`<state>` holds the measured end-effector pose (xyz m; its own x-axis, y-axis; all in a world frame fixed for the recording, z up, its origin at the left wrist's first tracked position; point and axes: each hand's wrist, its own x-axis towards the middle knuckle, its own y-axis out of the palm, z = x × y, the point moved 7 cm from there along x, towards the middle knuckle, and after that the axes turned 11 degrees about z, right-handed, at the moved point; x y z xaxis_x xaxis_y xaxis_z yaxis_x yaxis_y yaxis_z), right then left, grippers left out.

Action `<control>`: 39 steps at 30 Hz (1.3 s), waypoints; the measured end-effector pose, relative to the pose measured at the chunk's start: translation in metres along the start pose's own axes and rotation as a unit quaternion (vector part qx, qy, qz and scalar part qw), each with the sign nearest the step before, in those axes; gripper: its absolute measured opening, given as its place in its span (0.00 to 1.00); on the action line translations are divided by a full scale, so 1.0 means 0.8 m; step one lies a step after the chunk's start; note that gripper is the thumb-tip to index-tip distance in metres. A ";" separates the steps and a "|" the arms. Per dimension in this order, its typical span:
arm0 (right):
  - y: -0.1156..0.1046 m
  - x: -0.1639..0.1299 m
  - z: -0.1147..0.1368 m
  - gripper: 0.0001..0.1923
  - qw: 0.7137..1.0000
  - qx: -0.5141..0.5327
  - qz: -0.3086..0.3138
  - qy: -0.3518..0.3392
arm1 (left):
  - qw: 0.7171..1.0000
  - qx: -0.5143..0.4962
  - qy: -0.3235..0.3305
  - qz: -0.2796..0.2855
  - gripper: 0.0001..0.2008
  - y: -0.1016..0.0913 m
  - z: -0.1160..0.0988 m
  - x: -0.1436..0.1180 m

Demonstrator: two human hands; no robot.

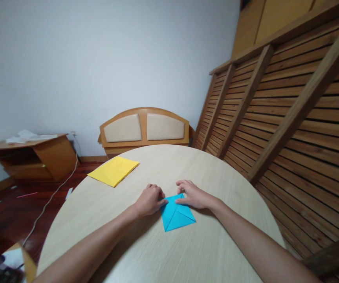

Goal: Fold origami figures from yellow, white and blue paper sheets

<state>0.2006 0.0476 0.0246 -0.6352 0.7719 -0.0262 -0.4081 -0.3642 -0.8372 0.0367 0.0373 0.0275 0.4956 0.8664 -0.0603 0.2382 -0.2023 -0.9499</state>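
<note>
Two hands: we are pinning the folded blue paper square (176, 214) mid-table, left hand (150, 199) clenched, right hand (192, 194) pressing flat on it; uneven pressure risks skewing the crease.

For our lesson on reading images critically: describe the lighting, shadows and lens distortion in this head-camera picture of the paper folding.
Head view: soft, even light, no glare; faint shadows lie under both forearms and beside the blue folded paper. Wide-angle distortion bows the wooden slatted panel and stretches the arms at the bottom edge. The left hand, right hand and yellow paper look sharp.
</note>
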 end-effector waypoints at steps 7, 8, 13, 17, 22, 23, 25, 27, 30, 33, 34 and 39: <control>-0.003 0.001 0.002 0.14 1.000 -0.001 -0.025 -0.008 | 0.999 -0.042 0.012 0.001 0.09 -0.006 -0.007 -0.007; -0.004 0.001 0.002 0.14 1.000 0.003 -0.026 -0.003 | 0.999 -0.045 0.019 0.005 0.09 -0.007 -0.009 -0.007; -0.004 0.004 0.007 0.11 0.998 0.061 -0.011 -0.003 | 0.998 -0.041 0.036 0.024 0.08 -0.008 -0.015 -0.006; -0.002 0.005 0.008 0.10 0.991 0.130 -0.008 -0.019 | 0.998 -0.045 0.033 0.014 0.07 -0.009 -0.018 -0.007; 0.000 0.005 0.015 0.11 0.983 0.173 0.004 -0.054 | 0.996 -0.080 0.036 0.009 0.14 -0.010 -0.024 -0.008; 0.000 0.004 0.017 0.11 0.982 0.177 0.006 -0.060 | 0.996 -0.080 0.040 0.016 0.14 -0.010 -0.025 -0.007; -0.002 0.003 0.021 0.11 0.981 0.179 0.002 -0.068 | 0.995 -0.076 0.052 0.032 0.12 -0.008 -0.027 -0.006; -0.004 0.003 0.024 0.11 0.982 0.174 -0.006 -0.075 | 0.994 -0.080 0.063 0.043 0.12 -0.006 -0.027 -0.005; -0.005 0.003 0.028 0.10 0.982 0.168 -0.013 -0.086 | 0.993 -0.087 0.067 0.050 0.11 -0.003 -0.024 -0.004; -0.004 0.005 0.025 0.10 0.983 0.160 -0.023 -0.084 | 0.993 -0.086 0.069 0.039 0.10 -0.003 -0.022 -0.004; -0.005 0.005 0.023 0.11 0.984 0.158 -0.030 -0.080 | 0.993 -0.086 0.070 0.036 0.10 -0.004 -0.020 -0.004; -0.017 0.002 0.006 0.11 0.989 0.118 -0.079 -0.035 | 0.997 -0.076 0.018 0.024 0.10 -0.003 -0.003 -0.004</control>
<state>0.2019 0.0508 0.0386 -0.5909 0.7946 0.1397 -0.6432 -0.3594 -0.6761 0.0363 0.0337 0.0311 0.5376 0.8383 -0.0905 0.3367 -0.3118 -0.8885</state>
